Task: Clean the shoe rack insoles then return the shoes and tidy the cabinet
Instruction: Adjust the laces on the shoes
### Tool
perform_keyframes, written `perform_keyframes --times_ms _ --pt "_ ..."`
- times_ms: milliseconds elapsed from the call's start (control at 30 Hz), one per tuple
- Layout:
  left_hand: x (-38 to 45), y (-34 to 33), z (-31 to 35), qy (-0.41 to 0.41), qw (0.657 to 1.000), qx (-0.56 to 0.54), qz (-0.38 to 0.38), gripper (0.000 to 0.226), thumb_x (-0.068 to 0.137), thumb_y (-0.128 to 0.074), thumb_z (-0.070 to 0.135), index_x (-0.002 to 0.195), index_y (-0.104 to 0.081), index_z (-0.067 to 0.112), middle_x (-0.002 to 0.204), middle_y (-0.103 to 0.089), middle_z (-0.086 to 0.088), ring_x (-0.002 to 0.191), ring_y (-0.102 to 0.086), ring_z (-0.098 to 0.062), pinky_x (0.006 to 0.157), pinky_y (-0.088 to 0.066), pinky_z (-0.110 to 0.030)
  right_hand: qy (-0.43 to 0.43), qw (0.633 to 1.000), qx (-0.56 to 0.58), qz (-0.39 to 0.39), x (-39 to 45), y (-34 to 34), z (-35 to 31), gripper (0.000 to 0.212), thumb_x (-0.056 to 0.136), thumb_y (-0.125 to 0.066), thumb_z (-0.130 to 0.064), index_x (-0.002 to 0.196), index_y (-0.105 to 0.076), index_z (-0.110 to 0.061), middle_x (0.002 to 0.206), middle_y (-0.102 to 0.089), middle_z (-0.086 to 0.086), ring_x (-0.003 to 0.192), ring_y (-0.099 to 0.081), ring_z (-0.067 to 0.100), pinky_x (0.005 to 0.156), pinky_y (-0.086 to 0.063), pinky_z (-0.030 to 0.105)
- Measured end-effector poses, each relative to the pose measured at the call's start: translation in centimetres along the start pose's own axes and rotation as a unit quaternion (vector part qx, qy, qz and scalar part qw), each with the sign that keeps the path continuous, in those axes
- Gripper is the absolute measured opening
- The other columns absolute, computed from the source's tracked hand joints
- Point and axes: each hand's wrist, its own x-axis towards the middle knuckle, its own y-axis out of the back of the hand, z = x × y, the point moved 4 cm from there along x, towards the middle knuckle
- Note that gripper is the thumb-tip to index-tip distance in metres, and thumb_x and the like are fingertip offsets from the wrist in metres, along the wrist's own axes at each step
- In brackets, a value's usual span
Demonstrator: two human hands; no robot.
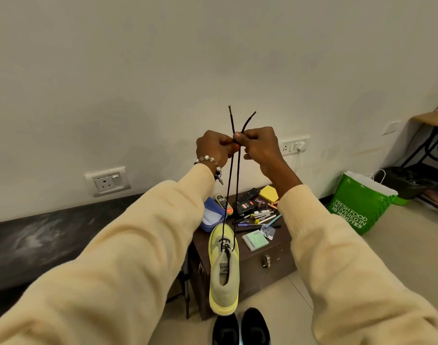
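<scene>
A pale yellow sneaker [223, 270] hangs in the air by its two black laces [234, 185], toe pointing away from me. My left hand [214, 148] and my right hand [259, 148] are raised side by side in front of the wall, each pinching the laces near their upper ends. The two lace tips stick up above my fingers. Below the sneaker stands a dark brown cabinet [270, 267] with a metal latch on its front. A pair of black shoes [240, 328] sits on the floor at the bottom of the view.
The cabinet top holds clutter: a blue box [211, 216], a remote [246, 196], yellow sticky notes [269, 193], a polish tin [259, 203], pens and a green pad [254, 240]. A green paper bag [362, 205] stands on the floor at right, beside a desk frame [429, 145].
</scene>
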Motion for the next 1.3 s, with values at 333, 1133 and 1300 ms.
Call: perform_keyframes --times_ms 333,1133,1300 --pt "0.6 -0.6 0.1 -0.015 1.000 0.008 -0.016 0.015 0.087 -0.069 0.015 0.093 -0.076 0.004 0.088 -0.073 -0.016 0.085 -0.068 -0.026 0.079 -0.052 -0.029 -0.021 0.997 0.020 -0.074 1.6 -0.6 0.2 0.017 0.090 -0.063 -0.018 0.098 -0.072 -0.007 0.086 -0.069 0.005 0.073 -0.063 0.009 0.056 -0.048 0.022" --pt "1.9 -1.5 -0.8 -0.167 0.944 0.248 -0.139 0.021 0.082 -0.074 0.017 0.104 -0.076 0.015 0.103 -0.074 -0.005 0.105 -0.063 -0.019 0.094 -0.048 -0.030 -0.294 0.851 0.431 -0.062 -5.7 -7.3 12.2 0.017 0.090 -0.061 -0.020 0.102 -0.063 -0.008 0.097 -0.072 0.012 0.096 -0.068 0.024 0.090 -0.051 0.038" --pt "1.9 0.1 -4.5 -0.125 0.943 0.286 -0.116 0.020 0.090 -0.065 0.015 0.107 -0.074 0.011 0.105 -0.072 -0.009 0.102 -0.065 -0.025 0.088 -0.047 -0.029 -0.258 0.906 0.316 -0.109 -4.5 -6.3 11.6 0.009 0.089 -0.063 -0.012 0.094 -0.065 -0.004 0.077 -0.071 0.007 0.062 -0.064 0.015 0.058 -0.051 0.024"
